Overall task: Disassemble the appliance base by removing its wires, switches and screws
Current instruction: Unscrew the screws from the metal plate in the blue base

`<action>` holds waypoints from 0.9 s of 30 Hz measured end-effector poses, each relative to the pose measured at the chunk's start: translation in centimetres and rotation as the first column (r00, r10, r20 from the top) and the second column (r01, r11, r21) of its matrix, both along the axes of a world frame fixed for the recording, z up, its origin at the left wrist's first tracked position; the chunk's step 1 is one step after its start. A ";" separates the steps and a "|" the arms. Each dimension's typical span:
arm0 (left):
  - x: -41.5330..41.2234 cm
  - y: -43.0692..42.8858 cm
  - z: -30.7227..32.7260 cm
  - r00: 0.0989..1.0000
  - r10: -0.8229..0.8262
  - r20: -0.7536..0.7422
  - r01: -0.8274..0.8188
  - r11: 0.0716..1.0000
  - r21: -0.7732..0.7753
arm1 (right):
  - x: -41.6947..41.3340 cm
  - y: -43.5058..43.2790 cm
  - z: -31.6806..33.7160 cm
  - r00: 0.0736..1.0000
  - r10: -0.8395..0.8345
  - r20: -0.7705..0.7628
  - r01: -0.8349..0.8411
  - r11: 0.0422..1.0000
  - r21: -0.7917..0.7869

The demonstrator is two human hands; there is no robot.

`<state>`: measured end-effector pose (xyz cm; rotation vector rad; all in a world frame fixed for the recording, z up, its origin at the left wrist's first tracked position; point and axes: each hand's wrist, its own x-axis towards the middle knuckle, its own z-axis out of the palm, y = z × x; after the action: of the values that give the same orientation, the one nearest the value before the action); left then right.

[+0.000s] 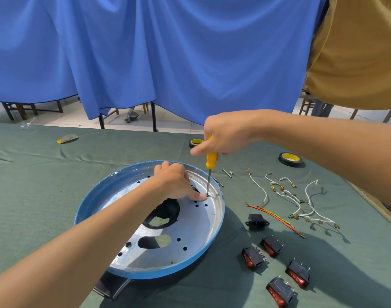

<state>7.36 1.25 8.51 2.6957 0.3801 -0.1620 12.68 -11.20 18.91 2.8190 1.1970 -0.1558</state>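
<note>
The base [196,227] lies on the green worktop [34,196], open side up like a shallow dish with a blue rim. Inside it show a black part [168,210] at the middle opening, a small loose piece [172,262] by the near rim, and a screw [207,195] near the far right wall.

The right grip [225,134] is closed round the yellow handle of a screwdriver [211,160], which stands upright with its tip on that screw. The left grip [175,183] rests inside the base and holds nothing, one fingertip stretched out and pressing just beside the tip.

Outside the base, to its right, lie four red switches [252,256], a black socket [256,221], white wires [301,203] and a red wire [276,216]. Beyond them are loose screws [226,172] and two tape rolls [290,159].
</note>
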 end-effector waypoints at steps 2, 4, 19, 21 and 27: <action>0.0 0.0 0.0 1.000 0.002 -0.006 -0.002 1.000 -0.006 | -0.1 -0.1 0.3 0.999 0.039 -0.004 -0.040 0.997 -0.061; -0.1 0.0 0.1 1.000 0.004 -0.012 -0.004 1.000 -0.013 | -0.2 -0.3 0.5 0.998 0.034 -0.060 -0.040 0.995 -0.096; -0.8 0.3 -0.9 0.969 -0.156 0.191 0.170 0.984 -0.056 | 0.3 -1.1 -0.5 0.999 0.005 0.035 -0.004 1.000 -0.029; -1.1 0.3 -1.1 0.936 -0.232 0.263 0.266 0.958 -0.103 | 0.3 -1.2 -0.7 0.997 0.049 0.057 -0.050 0.998 0.024; -1.2 -0.2 -0.8 0.909 -0.299 0.291 0.336 0.938 -0.085 | -0.5 -1.5 -0.1 0.987 0.139 -0.074 -0.135 0.989 0.064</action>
<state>6.21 1.08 7.67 2.5797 -0.1531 0.0932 12.21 -12.69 18.84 2.7910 1.4298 -0.2288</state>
